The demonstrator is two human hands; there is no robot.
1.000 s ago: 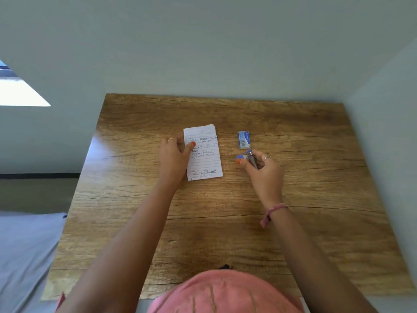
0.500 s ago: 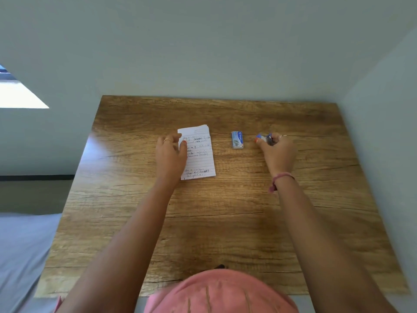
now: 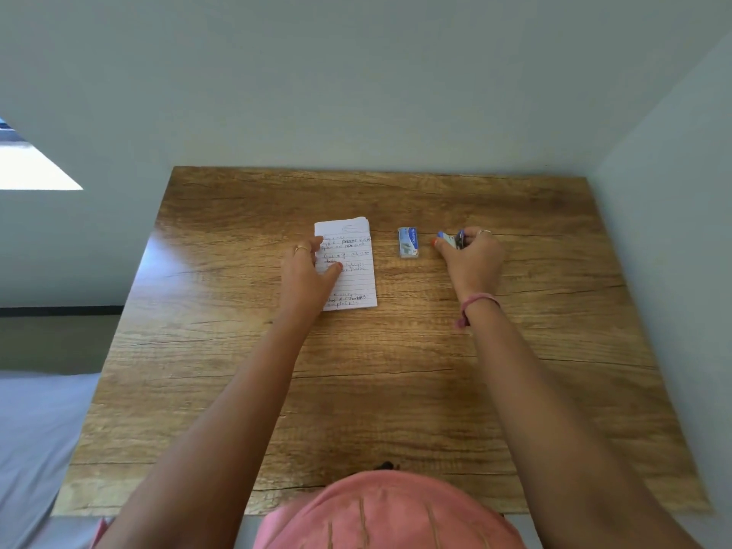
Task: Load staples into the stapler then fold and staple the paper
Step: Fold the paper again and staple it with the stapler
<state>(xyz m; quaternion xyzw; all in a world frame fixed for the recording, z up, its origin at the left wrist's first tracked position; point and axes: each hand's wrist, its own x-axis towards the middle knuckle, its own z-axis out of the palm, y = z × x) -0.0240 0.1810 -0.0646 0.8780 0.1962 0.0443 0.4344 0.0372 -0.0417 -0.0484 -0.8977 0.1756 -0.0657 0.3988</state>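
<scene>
A folded sheet of lined paper (image 3: pixel 352 259) with handwriting lies flat on the wooden table (image 3: pixel 396 370). My left hand (image 3: pixel 309 271) rests on its left edge, thumb pressing the sheet. To the right of the paper sits a small blue and white staple box (image 3: pixel 408 242). Further right, my right hand (image 3: pixel 469 253) is closed around a small blue and grey stapler (image 3: pixel 451 238), low at the table surface; only the stapler's left end shows past my fingers.
Pale walls close off the table at the back and on the right. A grey surface (image 3: pixel 35 449) lies lower left of the table. My pink-clad body (image 3: pixel 388 513) is at the near edge.
My right hand has carried the stapler away from the paper, to the right and farther back, past the staple box. My left hand has stayed on the paper.
</scene>
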